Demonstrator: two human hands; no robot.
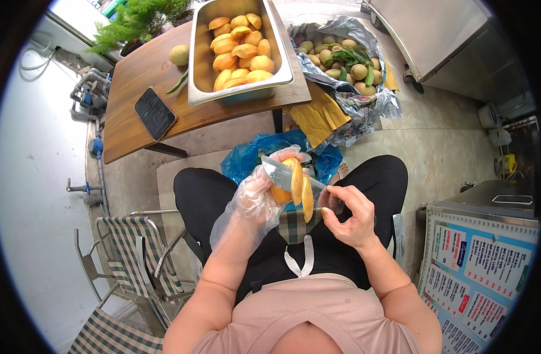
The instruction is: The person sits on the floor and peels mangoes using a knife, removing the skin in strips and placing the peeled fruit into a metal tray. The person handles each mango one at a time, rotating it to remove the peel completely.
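Note:
My left hand, in a clear plastic glove, is closed around a partly peeled orange-fleshed fruit. A broad-bladed metal knife lies across the fruit, and long strips of peel hang over its blade. At the blade's right end is my bare right hand, thumb and forefinger at the knife; its grip on the handle is mostly hidden. Below the hands a blue plastic bag lies spread between the knees. Peeled orange fruit fills much of a deep steel pan ahead.
The pan stands on a wooden table, with a phone and one unpeeled fruit. Right of it, a paper-lined bag holds unpeeled fruit and leaves. Checked folding chairs stand at left; a menu board is at right.

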